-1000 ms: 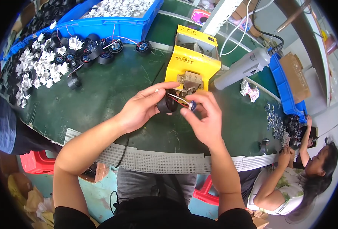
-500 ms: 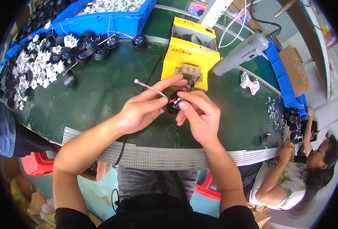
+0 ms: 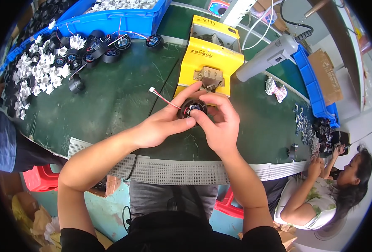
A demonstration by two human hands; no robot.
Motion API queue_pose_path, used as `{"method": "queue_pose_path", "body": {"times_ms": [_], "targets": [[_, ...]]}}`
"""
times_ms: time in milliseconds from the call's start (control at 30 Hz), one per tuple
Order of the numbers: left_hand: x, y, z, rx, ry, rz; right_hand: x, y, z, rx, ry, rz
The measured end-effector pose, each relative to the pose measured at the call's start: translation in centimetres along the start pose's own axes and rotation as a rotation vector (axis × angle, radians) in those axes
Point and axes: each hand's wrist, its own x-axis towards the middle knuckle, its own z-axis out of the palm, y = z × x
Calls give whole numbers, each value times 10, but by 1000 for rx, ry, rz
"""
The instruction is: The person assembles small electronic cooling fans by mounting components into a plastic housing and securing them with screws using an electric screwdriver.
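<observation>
A round black housing (image 3: 200, 104) with a small circuit board inside sits between my two hands, above the green table. My left hand (image 3: 163, 125) grips its left side, thumb along the lower rim and fingers behind. My right hand (image 3: 221, 122) holds the other side, its thumb pressed on the board in the opening. From the housing a red-and-white wire lead (image 3: 166, 100) runs out to the upper left, past my left fingers, and ends in a small white plug (image 3: 152, 89). Part of the housing is hidden by my fingers.
A yellow machine (image 3: 211, 59) stands just beyond my hands, with a grey cylindrical tool (image 3: 268, 58) beside it. White plastic pieces (image 3: 39, 69) and wired black housings (image 3: 110, 56) lie at left before a blue bin (image 3: 123, 23). A wire bundle (image 3: 275, 89) and a co-worker (image 3: 316, 193) are at right.
The housing has turned so its open face shows more. My right thumb has moved onto the board, and my left thumb has shifted to the lower rim. The co-worker's far arm has lowered.
</observation>
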Motion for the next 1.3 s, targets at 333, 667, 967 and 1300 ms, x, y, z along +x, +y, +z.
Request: {"method": "queue_pose_path", "body": {"times_ms": [333, 667, 967, 1300], "targets": [[7, 0, -8, 185, 162, -365, 54, 9, -56, -351, 535, -148], [5, -3, -18, 204, 255, -514, 84, -38, -6, 218, 378, -230], [5, 1, -15, 211, 332, -530, 87, -29, 20, 26, 352, -143], [7, -2, -17, 165, 387, -512, 33, -31, 42, 261, 314, -103]]}}
